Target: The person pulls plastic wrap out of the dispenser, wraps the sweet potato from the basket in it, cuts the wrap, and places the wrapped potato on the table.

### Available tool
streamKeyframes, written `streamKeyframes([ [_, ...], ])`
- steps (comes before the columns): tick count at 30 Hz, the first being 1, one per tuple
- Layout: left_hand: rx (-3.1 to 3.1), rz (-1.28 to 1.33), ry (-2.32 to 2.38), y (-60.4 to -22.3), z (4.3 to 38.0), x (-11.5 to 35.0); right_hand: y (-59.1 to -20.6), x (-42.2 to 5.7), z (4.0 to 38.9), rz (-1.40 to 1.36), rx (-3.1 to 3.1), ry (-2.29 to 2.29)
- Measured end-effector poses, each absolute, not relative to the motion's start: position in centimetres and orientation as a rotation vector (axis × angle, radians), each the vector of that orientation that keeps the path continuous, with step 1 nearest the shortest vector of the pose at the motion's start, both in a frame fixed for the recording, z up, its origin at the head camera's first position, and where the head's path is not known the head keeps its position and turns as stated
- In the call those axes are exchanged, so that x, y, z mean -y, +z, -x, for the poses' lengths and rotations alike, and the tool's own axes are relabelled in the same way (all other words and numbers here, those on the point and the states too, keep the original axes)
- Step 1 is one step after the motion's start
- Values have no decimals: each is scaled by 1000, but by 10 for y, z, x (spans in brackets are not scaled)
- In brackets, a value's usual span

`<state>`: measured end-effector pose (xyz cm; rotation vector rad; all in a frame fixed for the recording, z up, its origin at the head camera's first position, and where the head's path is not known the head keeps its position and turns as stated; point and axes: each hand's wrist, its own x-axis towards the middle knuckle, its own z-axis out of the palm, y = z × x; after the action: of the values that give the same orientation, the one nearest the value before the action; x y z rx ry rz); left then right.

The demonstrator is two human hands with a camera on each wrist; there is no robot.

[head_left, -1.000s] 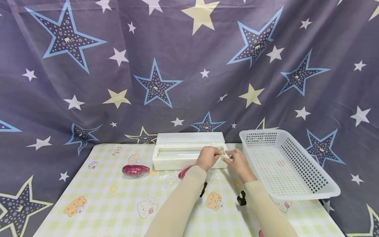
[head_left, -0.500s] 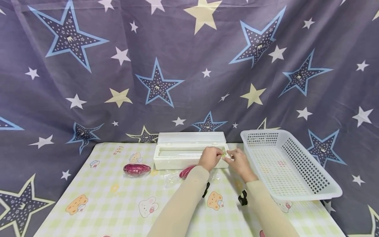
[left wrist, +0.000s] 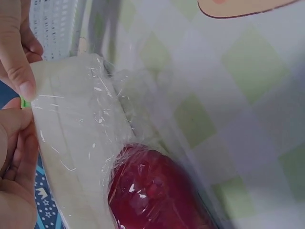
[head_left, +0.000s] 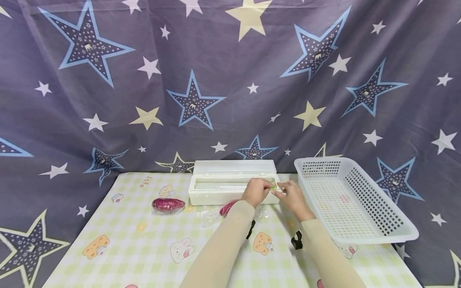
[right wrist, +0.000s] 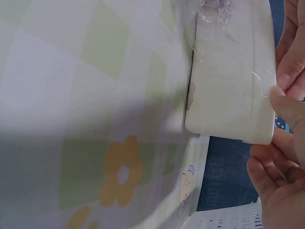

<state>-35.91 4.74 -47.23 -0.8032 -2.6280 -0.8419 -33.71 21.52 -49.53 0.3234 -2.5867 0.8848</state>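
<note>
A white cling film dispenser box (head_left: 232,198) stands near the table's back edge, lid (head_left: 234,166) raised. My left hand (head_left: 255,192) pinches the small green slide cutter (left wrist: 25,102) near the box's right end. At that same end my right hand (head_left: 293,199) grips the box's corner, thumb on the top edge, fingers curled by the end wall. Clear film (left wrist: 102,114) hangs down the box's front. Below it lies a dark red oblong, smooth-looking item (left wrist: 152,191) in the film, partly hidden by my left forearm in the head view.
A similar red oblong (head_left: 168,205), wrapped in film, lies left of the box. On the right a white perforated basket (head_left: 360,208) overhangs the table's right edge. A star-patterned curtain (head_left: 230,80) hangs right behind the table, which has a green checked cloth (head_left: 144,256).
The head view has shifted slightly. Both hands stay at the box's right end, with little visible movement against it.
</note>
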Motion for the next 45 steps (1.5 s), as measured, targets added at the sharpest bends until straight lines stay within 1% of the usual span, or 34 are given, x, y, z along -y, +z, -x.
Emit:
streamKeyframes([
  [9,2707,858,-712,-470,357,-49,-494,-212,339,-321,2595,891],
  [14,2735,871,-728,-469,358,-45,-494,-206,340,-326,2596,895],
  [23,2722,1065,-690,-471,359,-39,-496,-205,341,-271,2621,980],
  [29,2688,1100,-732,-472,357,-34,-496,-208,337,-281,2635,1036],
  [37,2577,1097,-899,-465,351,-9,-491,-208,326,-302,2550,1002],
  [45,2589,992,-971,-462,340,31,-494,-195,316,-482,2399,836],
])
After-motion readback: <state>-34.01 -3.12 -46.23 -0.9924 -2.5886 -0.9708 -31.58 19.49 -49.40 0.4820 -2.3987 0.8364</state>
